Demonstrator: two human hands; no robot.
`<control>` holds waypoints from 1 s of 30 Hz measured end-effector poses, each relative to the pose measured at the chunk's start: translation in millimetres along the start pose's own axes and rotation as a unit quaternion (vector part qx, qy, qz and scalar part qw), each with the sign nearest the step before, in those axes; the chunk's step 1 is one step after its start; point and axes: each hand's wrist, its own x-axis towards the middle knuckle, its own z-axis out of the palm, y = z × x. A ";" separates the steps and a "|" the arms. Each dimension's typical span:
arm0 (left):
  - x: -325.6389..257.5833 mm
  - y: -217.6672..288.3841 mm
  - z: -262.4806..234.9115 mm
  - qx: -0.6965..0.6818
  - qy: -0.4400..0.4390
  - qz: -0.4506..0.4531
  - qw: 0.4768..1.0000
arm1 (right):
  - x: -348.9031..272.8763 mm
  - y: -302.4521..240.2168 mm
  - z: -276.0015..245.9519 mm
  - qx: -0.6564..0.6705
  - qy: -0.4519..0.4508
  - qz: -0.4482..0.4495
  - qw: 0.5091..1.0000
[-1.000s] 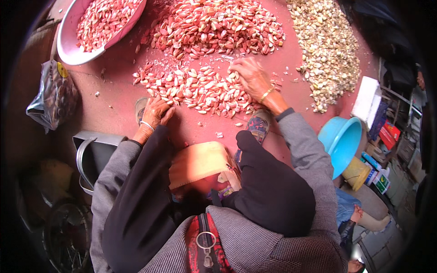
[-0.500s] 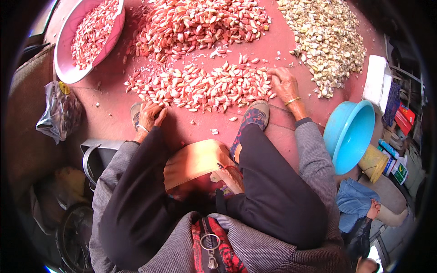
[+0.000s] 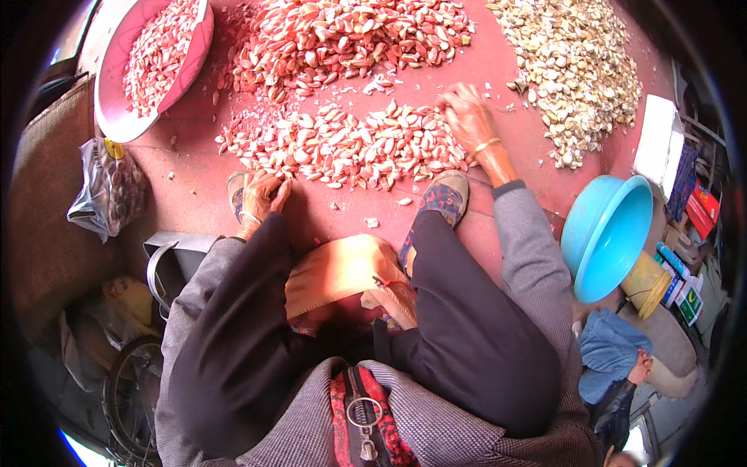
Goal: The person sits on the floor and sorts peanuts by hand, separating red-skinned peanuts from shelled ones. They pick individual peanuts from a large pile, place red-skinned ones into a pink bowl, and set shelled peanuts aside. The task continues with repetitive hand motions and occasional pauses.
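The right hand [image 3: 471, 118] has been moved forward, its fingers curled beside the right end of the near pile of reddish pieces [image 3: 350, 148]. By its near-left edge, the left hand [image 3: 263, 193] is held bent-fingered; whether anything is gripped cannot be told.

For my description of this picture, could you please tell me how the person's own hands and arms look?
The left hand, ungloved, has a thin pale bangle at its wrist; the right hand, also ungloved, has a thin gold-coloured bangle. The sleeves are grey with a fine weave; the right one ends in a dark cuff.
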 end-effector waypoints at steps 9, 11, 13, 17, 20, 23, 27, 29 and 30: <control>-0.5 -2.4 -2.7 -0.014 -0.017 -0.002 1.000 | 15.0 -54.7 20.6 0.025 0.035 -0.049 0.998; -0.3 -3.2 -2.1 -0.023 -0.008 0.001 1.000 | 22.6 -64.3 31.0 0.020 0.005 -0.041 0.999; -1.6 -4.4 -1.7 -0.020 -0.004 0.003 1.000 | 24.7 -66.7 35.6 0.009 -0.012 -0.044 0.999; -3.7 -8.1 0.9 -0.041 0.004 0.008 0.999 | 17.0 -59.0 34.5 -0.013 -0.011 -0.042 0.999; -3.2 -9.7 1.3 -0.031 0.009 0.026 0.999 | 10.2 -56.9 36.2 0.004 0.022 -0.040 0.999; -3.3 -9.8 -1.3 -0.030 0.005 0.025 0.999 | 5.5 -48.4 31.6 0.007 -0.021 0.031 0.999; -1.3 -7.8 -2.1 -0.033 -0.010 0.020 0.999 | 1.4 -27.4 14.0 0.195 -0.013 0.136 0.971; -1.4 -7.2 -4.4 -0.016 -0.021 0.012 1.000 | 5.9 -18.1 5.1 0.171 0.038 0.124 0.977; -0.7 -6.2 -4.2 -0.018 -0.016 0.012 1.000 | 9.9 -14.9 1.7 0.162 0.054 0.125 0.977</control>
